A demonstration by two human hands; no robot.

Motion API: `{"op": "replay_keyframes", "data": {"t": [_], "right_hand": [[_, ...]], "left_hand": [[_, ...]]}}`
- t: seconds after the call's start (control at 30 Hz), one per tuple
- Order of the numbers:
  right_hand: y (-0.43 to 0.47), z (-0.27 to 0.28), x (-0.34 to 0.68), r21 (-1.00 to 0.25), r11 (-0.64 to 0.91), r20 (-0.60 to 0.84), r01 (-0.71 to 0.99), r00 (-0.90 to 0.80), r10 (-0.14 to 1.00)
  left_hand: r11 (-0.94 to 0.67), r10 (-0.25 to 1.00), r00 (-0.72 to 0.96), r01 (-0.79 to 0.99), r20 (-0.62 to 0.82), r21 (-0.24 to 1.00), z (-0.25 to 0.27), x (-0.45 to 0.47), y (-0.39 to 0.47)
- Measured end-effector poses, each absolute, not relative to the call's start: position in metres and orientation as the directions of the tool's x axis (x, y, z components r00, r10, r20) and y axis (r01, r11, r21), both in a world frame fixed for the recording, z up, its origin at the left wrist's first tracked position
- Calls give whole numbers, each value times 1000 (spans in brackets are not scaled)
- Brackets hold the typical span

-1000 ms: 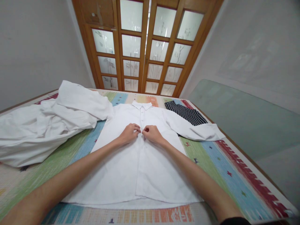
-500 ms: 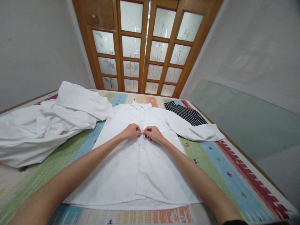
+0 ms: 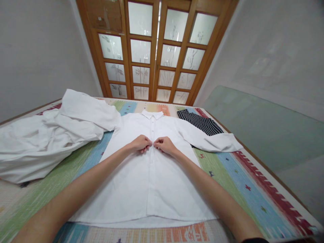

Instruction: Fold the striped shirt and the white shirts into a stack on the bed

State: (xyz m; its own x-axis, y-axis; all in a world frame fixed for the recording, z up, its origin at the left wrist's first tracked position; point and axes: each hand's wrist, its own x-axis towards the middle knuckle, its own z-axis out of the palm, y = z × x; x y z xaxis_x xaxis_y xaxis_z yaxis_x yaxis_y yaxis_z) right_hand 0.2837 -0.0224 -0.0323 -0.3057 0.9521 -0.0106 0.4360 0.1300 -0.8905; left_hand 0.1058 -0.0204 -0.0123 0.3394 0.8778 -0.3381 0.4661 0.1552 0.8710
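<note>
A white collared shirt (image 3: 126, 192) lies front side up and spread out, its collar away from me. My left hand (image 3: 142, 143) is closed in a pinch at the button strip (image 3: 153, 125), about mid-chest. Just across from it, my right hand (image 3: 165, 145) pinches the same strip from the other side. Only a small gap parts the two sets of fingertips. Whatever button or buttonhole lies between them is too small to make out. Below the hands, the two front panels overlap down to the hem.
A rumpled heap of white cloth (image 3: 50, 135) lies at the left, touching the shirt's shoulder area. Black-and-white striped cloth (image 3: 199, 122) lies at the right, partly under the shirt sleeve (image 3: 215, 143). A colourful patterned cover (image 3: 243, 179) lies beneath everything. Wooden glazed doors (image 3: 155, 67) stand behind.
My left hand has shifted slightly left, and its fingers are curled lower. The shirt's overlapping front edges have moved a little, and their hems meet more evenly. My right hand has barely moved.
</note>
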Motion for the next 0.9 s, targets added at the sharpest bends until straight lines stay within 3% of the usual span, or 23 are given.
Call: {"op": "replay_keyframes", "data": {"t": [0.23, 0.6, 0.9], "right_hand": [[-23, -32, 285, -895, 170, 27, 413, -330, 944], [-20, -38, 286, -904, 167, 28, 392, -335, 942], [-21, -28, 283, -948, 13, -94, 319, -318, 943]], "left_hand": [[40, 928, 297, 521, -226, 853, -5, 109, -32], [123, 926, 270, 444, -263, 888, -4, 110, -28], [183, 922, 258, 371, -290, 910, -4, 109, -28]]}}
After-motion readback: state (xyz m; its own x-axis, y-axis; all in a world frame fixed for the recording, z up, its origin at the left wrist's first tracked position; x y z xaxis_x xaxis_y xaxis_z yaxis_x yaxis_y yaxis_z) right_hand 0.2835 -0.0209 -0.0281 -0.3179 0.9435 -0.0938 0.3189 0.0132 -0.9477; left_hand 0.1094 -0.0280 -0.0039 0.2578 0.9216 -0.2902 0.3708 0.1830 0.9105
